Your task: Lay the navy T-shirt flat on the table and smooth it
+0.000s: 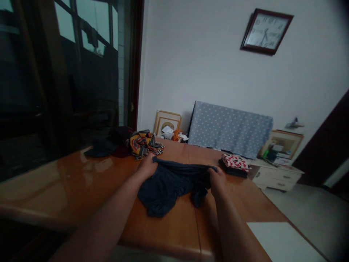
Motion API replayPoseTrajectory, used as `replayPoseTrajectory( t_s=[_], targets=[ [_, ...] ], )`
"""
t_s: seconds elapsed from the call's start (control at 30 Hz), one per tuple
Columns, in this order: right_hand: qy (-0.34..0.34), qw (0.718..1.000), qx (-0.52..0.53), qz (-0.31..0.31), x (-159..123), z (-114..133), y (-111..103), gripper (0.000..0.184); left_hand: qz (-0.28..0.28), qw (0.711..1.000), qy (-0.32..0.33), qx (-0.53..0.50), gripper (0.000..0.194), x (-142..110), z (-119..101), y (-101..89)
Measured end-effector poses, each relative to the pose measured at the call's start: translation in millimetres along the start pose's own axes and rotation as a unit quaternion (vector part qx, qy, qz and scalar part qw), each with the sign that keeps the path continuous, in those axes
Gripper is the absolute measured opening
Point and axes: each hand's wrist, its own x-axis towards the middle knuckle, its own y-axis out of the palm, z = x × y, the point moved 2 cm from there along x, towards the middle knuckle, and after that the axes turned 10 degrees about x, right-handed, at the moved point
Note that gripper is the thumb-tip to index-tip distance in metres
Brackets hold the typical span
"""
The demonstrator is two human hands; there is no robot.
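A pair of dark blue shorts (166, 187) is stretched between my two hands, its top edge pulled nearly straight. My left hand (148, 166) is closed on the left end of that edge, and my right hand (217, 178) grips the right end. Below, the legs of the shorts hang down to the wooden table (174, 233), creased and partly bunched on the right side. Just beyond my left hand lies a crumpled multicoloured patterned cloth (143, 142). To the right of my right hand sits a folded stack with a red, white and black patterned cloth (236, 162) on top.
Dark clothes (102, 147) lie at the table's far left. A white sheet (283, 242) covers the near right corner. Behind the table stand a dotted grey cloth cover (231, 127), a white cabinet (278, 178) and a picture frame (167, 120). A clock (267, 32) hangs on the wall.
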Motion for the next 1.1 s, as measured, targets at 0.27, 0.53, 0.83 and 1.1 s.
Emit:
replayPoseTrajectory(
  t_s=[0.27, 0.53, 0.83, 1.1],
  targets=[
    [-0.007, 0.999, -0.037, 0.021, -5.0, 39.5, 3.5, 0.029, -0.099, 0.995, 0.019, -0.002, 0.031, 10.2, -14.8, -75.5],
    [0.120, 0.972, 0.148, 0.136, -13.0, 78.6, -10.4, 0.031, -0.046, 0.958, -0.032, -0.280, 0.035, -12.4, -13.7, -117.9],
    [0.168, 0.919, 0.275, 0.227, -35.4, 111.8, -7.0, 0.017, -0.066, 0.880, -0.033, -0.469, 0.037, -18.8, -17.9, -132.9],
    [0.077, 0.897, 0.342, 0.270, -56.8, 164.2, -20.8, 0.017, 0.035, 0.784, 0.084, -0.614, 0.034, -66.7, -76.9, -180.1]
  ],
)
